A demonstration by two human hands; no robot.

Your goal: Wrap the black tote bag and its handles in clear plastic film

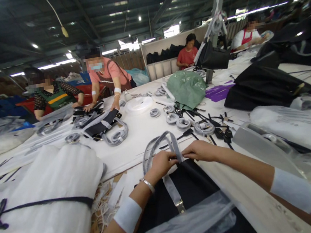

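Note:
A black handbag (190,186) lies before me, its top edge pointing away. Its handles (174,143) are wrapped in clear plastic and arch up beyond the edge. My left hand (164,163) is closed at the top edge, beside the base of a handle, with fingertips partly hidden. From the other side, my right hand (200,151) pinches the same edge close to the handle. A plastic-covered strap with a metal buckle (180,206) runs down the bag's front. A clear plastic sheet (187,225) lies across its lower part.
White wrapped bundles (47,200) crowd the left; another wrapped bundle (303,136) and a black bag (265,85) lie right. Coiled straps (183,123) and a green plastic bag (186,88) sit ahead. Across the table, a co-worker (109,72) handles a black bag piece (102,125). A post (214,24) stands right.

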